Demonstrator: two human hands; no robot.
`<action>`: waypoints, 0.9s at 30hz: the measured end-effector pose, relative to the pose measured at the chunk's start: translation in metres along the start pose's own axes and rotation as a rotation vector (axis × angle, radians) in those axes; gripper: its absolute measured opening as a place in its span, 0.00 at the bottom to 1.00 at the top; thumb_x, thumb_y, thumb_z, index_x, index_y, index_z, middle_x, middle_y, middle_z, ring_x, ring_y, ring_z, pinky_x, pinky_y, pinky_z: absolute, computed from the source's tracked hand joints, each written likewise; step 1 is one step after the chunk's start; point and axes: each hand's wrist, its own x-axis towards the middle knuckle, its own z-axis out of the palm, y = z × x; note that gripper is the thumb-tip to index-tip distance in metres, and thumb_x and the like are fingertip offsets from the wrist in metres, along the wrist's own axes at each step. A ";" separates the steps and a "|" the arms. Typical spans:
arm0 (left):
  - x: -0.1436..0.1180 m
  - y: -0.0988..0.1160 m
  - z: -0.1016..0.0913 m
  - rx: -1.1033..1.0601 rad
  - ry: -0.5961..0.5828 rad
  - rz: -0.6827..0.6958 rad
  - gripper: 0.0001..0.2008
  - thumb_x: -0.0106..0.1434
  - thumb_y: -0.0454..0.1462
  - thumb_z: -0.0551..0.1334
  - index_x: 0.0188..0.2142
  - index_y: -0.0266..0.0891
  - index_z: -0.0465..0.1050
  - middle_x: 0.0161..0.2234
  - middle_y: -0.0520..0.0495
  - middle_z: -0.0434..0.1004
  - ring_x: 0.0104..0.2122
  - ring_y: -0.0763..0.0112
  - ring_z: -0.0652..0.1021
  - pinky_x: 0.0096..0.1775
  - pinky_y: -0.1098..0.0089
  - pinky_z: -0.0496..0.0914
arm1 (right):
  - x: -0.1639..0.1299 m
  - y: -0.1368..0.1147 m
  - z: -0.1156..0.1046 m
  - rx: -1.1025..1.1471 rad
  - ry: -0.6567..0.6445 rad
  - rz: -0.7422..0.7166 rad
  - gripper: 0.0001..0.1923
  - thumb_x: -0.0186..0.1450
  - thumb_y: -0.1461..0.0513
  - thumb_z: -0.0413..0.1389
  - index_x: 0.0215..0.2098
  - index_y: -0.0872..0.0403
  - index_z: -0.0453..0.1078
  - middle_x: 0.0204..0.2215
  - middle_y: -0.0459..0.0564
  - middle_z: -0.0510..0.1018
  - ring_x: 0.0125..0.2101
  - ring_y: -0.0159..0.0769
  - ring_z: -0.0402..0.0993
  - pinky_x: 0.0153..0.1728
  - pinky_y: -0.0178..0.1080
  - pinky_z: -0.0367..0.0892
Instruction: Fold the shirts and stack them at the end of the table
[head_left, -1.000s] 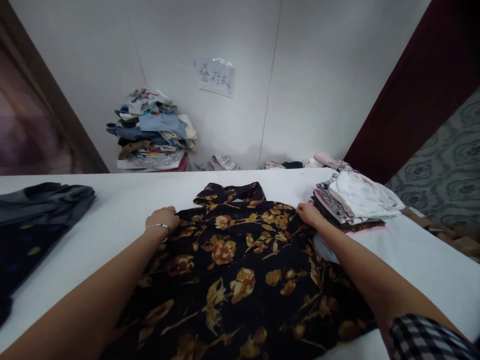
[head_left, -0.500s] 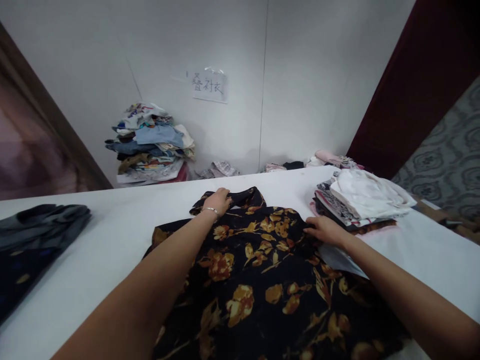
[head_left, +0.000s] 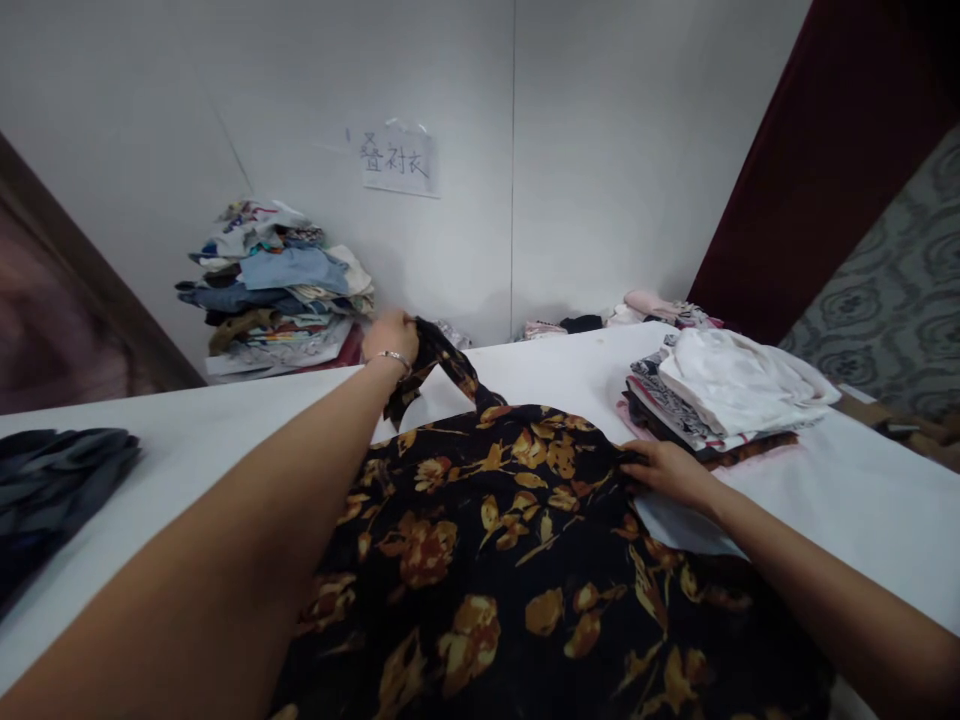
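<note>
A black shirt (head_left: 517, 540) with orange and gold flowers lies spread over the white table (head_left: 885, 520), its collar end away from me. My left hand (head_left: 391, 338), closed on the shirt's collar band, holds it raised above the table toward the back left. At the shirt's right shoulder, my right hand (head_left: 664, 472) pinches the cloth between thumb and fingers. Both forearms cross over the shirt's sides, and the left one covers part of its left edge.
Folded clothes (head_left: 735, 390), white on top, are stacked at the right. Dark grey clothing (head_left: 60, 480) lies at the left edge. Behind the table stands a tall clothes pile (head_left: 277, 285); other garments (head_left: 645, 308) lie along the wall, below a handwritten paper sign (head_left: 397, 160).
My left hand has lifted the collar up and to the left, away from the table. The right hand stays at the shoulder. The view has shifted slightly right.
</note>
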 end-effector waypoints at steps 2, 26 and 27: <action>0.005 0.001 -0.021 -0.074 0.076 0.017 0.17 0.64 0.39 0.48 0.45 0.40 0.71 0.44 0.38 0.77 0.43 0.56 0.76 0.42 0.62 0.69 | 0.007 0.002 0.002 -0.011 -0.021 0.022 0.14 0.60 0.57 0.54 0.42 0.51 0.74 0.35 0.49 0.80 0.35 0.40 0.76 0.34 0.35 0.65; -0.093 0.072 -0.133 -0.433 0.188 0.651 0.15 0.56 0.28 0.51 0.41 0.40 0.68 0.49 0.47 0.73 0.49 0.67 0.72 0.51 0.66 0.65 | 0.084 -0.180 -0.009 1.073 0.073 -0.302 0.26 0.51 0.55 0.66 0.47 0.53 0.71 0.39 0.50 0.80 0.44 0.44 0.73 0.51 0.49 0.64; -0.093 0.072 -0.130 -0.439 0.175 0.671 0.17 0.56 0.27 0.51 0.43 0.40 0.67 0.52 0.47 0.71 0.51 0.67 0.71 0.53 0.66 0.64 | 0.094 -0.184 -0.010 1.097 0.115 -0.287 0.24 0.51 0.56 0.66 0.45 0.54 0.72 0.38 0.50 0.80 0.44 0.43 0.73 0.51 0.49 0.64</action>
